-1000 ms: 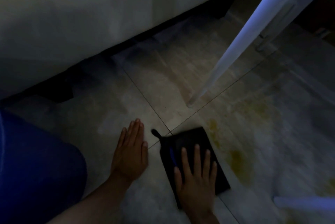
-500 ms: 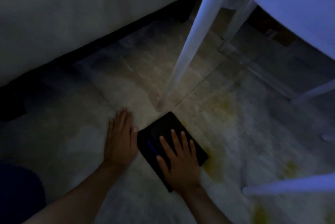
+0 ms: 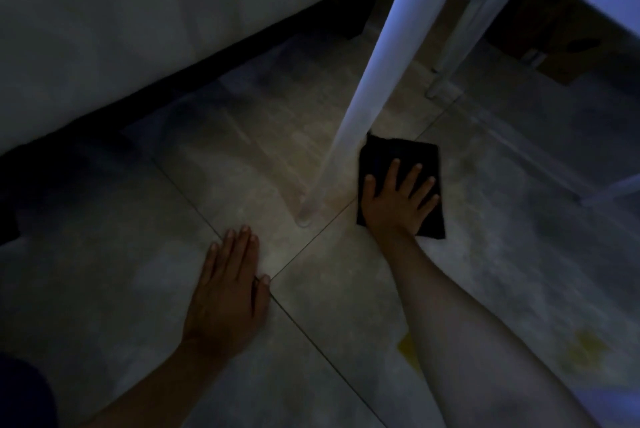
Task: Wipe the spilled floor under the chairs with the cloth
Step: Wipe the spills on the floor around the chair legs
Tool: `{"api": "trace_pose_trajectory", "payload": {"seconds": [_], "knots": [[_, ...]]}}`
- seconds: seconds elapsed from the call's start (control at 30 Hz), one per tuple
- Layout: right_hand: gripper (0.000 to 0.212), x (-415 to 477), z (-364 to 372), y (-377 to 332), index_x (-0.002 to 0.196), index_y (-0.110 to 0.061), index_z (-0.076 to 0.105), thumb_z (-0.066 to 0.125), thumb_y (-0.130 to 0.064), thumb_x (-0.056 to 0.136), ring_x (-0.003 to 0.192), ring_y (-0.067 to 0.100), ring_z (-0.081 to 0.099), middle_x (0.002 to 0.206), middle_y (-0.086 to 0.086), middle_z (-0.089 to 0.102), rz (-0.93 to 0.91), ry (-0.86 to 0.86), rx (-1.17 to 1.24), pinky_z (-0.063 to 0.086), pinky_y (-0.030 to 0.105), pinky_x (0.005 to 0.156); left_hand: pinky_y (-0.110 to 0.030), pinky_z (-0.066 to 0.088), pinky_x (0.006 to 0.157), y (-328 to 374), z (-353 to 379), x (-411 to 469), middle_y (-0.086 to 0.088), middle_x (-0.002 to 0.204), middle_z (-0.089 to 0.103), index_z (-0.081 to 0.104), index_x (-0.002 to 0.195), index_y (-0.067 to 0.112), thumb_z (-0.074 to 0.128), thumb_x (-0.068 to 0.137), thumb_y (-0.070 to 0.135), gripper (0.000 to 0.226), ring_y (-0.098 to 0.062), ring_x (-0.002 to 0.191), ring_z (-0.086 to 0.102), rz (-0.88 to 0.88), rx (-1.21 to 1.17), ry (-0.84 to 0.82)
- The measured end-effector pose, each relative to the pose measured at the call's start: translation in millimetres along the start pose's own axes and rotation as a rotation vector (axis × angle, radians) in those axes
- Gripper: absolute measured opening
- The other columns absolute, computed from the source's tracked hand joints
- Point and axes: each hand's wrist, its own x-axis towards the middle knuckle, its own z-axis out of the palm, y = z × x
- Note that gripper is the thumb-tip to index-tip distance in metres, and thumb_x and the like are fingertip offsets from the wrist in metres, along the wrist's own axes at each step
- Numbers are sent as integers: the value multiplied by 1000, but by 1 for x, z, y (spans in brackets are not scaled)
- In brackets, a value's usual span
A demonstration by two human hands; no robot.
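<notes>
Head view: the right hand [image 3: 398,199] lies spread flat on the cloth [image 3: 401,157], pressing it to the floor [image 3: 138,289] right of centre, just beside the chair leg [image 3: 374,81]. The left hand [image 3: 228,292] is splayed flat on bare tile at lower centre, holding nothing, bracing. Yellow spill [image 3: 585,351] shows at lower right, well apart from the cloth. To wipe well, keep the palm flat with even pressure and draw the cloth back over the yellow patches, skirting the leg. Compared with half a second ago, the cloth has slid from touching the left hand to beyond the leg's foot.
</notes>
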Motion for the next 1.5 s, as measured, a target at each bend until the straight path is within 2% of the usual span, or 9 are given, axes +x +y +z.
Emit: {"api": "trace_pose_trajectory", "payload": {"seconds": [0.17,0.33,0.53,0.73,0.97,1.07,1.17,1.27,1.5], "knots": [[70,-62,12,-11,162,-36,14,17,-68,100,158,37,0,172,8,7,-556,-30,-53,2,58,126,-50,17,130,-3,-1,-1,-11,171,23,25,161,6,31,103,41,68,-24,161,13,1,-27,-25],[66,-69,1,77,160,-44,17,23,-70,100,159,27,2,172,-2,9,-624,-38,-77,9,52,126,-52,22,128,-3,0,-2,-11,170,25,31,159,5,35,102,40,67,-25,160,17,18,-35,-3],[71,7,-26,143,161,-40,19,26,-70,97,158,33,3,172,5,9,-47,2,-2,2,56,126,-54,24,127,-2,2,-3,-12,170,27,34,158,3,35,101,40,68,-28,159,21,26,-18,3],[74,60,-24,56,163,-32,1,18,-67,101,155,43,-13,171,11,-10,356,-17,92,-9,64,122,-50,19,128,1,-1,-2,-10,170,26,33,158,5,34,101,42,69,-27,160,20,1,-27,-13],[80,-2,1,-33,163,-31,9,5,-69,92,156,43,-2,172,11,6,-523,-47,-84,2,63,124,-49,17,129,0,-5,0,-9,170,26,32,159,6,33,101,42,68,-24,160,16,-5,-14,-49],[69,-11,1,-6,161,-37,20,18,-69,100,158,32,0,172,0,10,-928,-99,-92,8,59,126,-43,9,131,-2,-6,-1,-5,172,20,25,161,10,30,103,45,69,-18,162,7,-11,-43,-62],[64,6,-5,52,158,-40,28,26,-69,101,159,25,5,171,-6,15,-1027,-74,-97,11,52,126,-44,11,130,-1,-5,-1,-6,171,21,27,161,8,32,102,45,69,-19,161,10,-24,-61,-59],[63,31,-20,109,157,-40,31,30,-68,100,157,28,15,169,-2,23,-862,-12,-107,21,59,122,-47,15,130,-1,-5,-1,-9,170,26,33,158,5,34,100,43,69,-22,160,17,-17,-56,-32],[72,61,-23,44,163,-34,4,20,-66,101,156,40,-12,172,8,-7,305,-28,85,-8,62,123,-49,18,128,-2,-3,-2,-9,170,27,35,158,6,37,100,42,69,-24,160,19,-18,-43,-26]]}}
